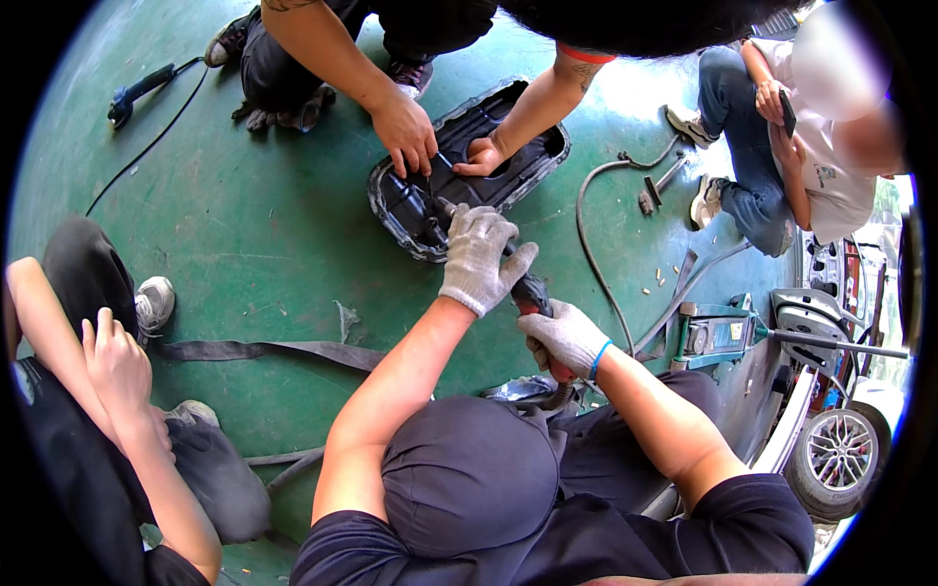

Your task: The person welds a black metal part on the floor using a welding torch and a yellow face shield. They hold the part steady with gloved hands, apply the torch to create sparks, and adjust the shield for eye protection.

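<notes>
My left hand [479,249], in a pale knit glove, grips the front of a dark, red-handled tool [532,293] with a hose at its rear. My right hand [562,332], also gloved, is closed round the tool’s rear grip. The tool's tip reaches into a black metal pan [518,171] with a pale, rough rim, lying on the floor. Opposite me, a co-worker’s hand [410,132] hovers over the pan, fingers down, and their other hand [479,156] pinches a thin piece inside it. My left fingers partly hide the tool's tip.
A co-worker’s hand [117,371] is at left; another person holds a phone [787,112] at upper right. A corded tool [132,98], straps [274,352], hoses and a hammer-like tool [664,186] lie on the green floor. A floor jack [708,332] and car wheel [835,454] are at right.
</notes>
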Demonstrator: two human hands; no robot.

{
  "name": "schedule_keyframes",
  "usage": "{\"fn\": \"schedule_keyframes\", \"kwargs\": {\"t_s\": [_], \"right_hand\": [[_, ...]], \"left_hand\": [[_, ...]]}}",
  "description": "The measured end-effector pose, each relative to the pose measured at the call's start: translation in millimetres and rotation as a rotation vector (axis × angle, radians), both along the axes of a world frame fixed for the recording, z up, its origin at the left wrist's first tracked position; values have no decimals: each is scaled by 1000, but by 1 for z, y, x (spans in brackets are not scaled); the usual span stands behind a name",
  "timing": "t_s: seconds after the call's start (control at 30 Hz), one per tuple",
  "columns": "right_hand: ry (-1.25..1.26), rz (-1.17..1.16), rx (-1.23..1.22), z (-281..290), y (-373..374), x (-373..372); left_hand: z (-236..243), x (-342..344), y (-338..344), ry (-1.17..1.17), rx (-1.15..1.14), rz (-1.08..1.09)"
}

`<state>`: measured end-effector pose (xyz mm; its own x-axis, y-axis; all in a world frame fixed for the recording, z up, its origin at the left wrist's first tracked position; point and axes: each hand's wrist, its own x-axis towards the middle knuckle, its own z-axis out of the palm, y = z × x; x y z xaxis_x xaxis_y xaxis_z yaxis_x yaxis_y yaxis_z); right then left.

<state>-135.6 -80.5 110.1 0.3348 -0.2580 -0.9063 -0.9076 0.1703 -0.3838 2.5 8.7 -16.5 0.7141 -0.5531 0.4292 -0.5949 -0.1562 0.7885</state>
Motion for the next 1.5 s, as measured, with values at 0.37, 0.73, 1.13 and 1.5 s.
{"fn": "schedule_keyframes", "kwargs": {"t_s": [0.37,0.73,1.13,1.5], "right_hand": [[-85,43,-4,5,6,-26],[-110,113,37,26,-6,-30],[-308,435,-517,-85,-95,34],[-64,96,106,-121,-53,104]], "left_hand": [[18,-11,12,-20,-21,-88],[53,2,7,-93,-12,-184],[-10,-24,113,15,468,248],[-75,1,163,272,876,408]]}}
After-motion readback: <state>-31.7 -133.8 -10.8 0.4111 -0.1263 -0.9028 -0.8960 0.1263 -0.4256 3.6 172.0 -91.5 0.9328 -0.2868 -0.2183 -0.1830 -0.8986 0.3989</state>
